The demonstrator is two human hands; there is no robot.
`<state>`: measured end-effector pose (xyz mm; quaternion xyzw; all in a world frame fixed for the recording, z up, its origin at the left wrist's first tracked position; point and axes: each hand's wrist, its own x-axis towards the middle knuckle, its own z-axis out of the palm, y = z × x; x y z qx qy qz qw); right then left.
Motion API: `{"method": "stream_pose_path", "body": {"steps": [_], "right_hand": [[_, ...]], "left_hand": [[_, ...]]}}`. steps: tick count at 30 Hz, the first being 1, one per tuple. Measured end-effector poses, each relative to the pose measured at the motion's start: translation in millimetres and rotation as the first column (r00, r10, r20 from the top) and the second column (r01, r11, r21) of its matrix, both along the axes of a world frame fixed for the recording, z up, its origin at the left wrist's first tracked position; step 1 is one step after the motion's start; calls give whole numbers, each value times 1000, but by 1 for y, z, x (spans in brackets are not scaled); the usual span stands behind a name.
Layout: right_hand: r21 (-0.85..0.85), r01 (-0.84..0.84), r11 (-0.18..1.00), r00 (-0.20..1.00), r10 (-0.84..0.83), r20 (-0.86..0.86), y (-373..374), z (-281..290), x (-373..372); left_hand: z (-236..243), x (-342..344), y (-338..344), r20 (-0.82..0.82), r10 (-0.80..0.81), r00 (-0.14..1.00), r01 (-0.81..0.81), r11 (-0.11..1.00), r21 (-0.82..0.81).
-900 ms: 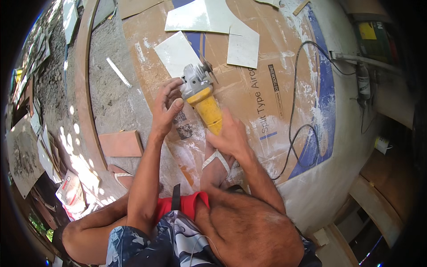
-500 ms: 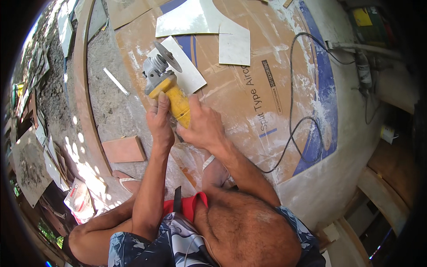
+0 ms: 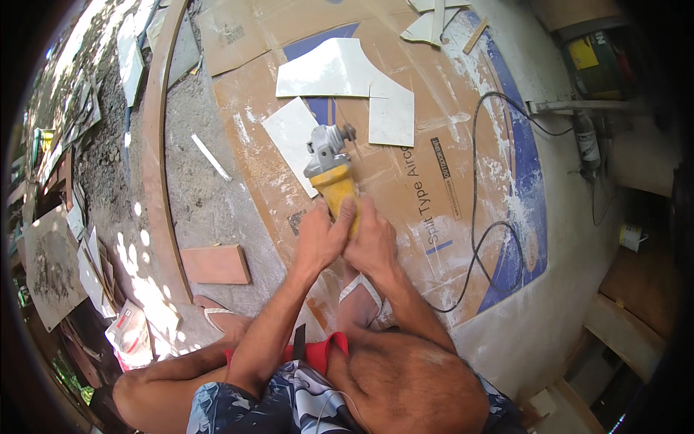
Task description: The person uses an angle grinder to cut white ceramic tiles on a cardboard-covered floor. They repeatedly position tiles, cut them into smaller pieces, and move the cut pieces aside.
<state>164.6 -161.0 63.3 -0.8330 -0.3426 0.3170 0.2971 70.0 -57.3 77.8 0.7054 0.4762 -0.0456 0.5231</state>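
I hold a yellow and grey angle grinder [image 3: 335, 177] in front of me, its head pointing away over the cardboard. My left hand [image 3: 319, 235] is closed round the left side of its body, thumb along the top. My right hand [image 3: 372, 239] wraps the right and rear part, which it mostly hides. At the head, the cutting disc shows only as a faint blur. A white tile piece [image 3: 284, 130] lies just beyond and partly under the grinder's outline. Farther off lie a curved-cut white tile piece [image 3: 324, 71] and a squarish one [image 3: 392, 119], touching along their edges.
Dusty cardboard [image 3: 405, 217] covers the floor ahead. A black cord [image 3: 475, 188] loops across its right side. At the left lie a reddish block [image 3: 215, 265], a thin white strip [image 3: 211, 157] and a long wooden board [image 3: 154, 137]. My sandalled foot [image 3: 359, 300] stands close below my hands.
Both hands have brought the grinder right and closer to me. Its disc, clearly visible before, is now a blur. The view has shifted, so the floor things appear lower.
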Motion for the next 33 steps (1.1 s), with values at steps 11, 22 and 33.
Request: {"method": "stream_pose_path", "body": {"steps": [11, 22, 33], "right_hand": [[-4, 324, 946, 774, -263, 576, -49, -28, 135], [-68, 581, 811, 601, -372, 707, -44, -52, 174], [-39, 660, 750, 596, -492, 635, -44, -46, 186]], "left_hand": [[-39, 81, 21, 5, -209, 978, 174, 827, 535], [-57, 214, 19, -133, 223, 966, -120, 837, 533], [7, 164, 91, -113, 18, 993, 34, 896, 443]]}}
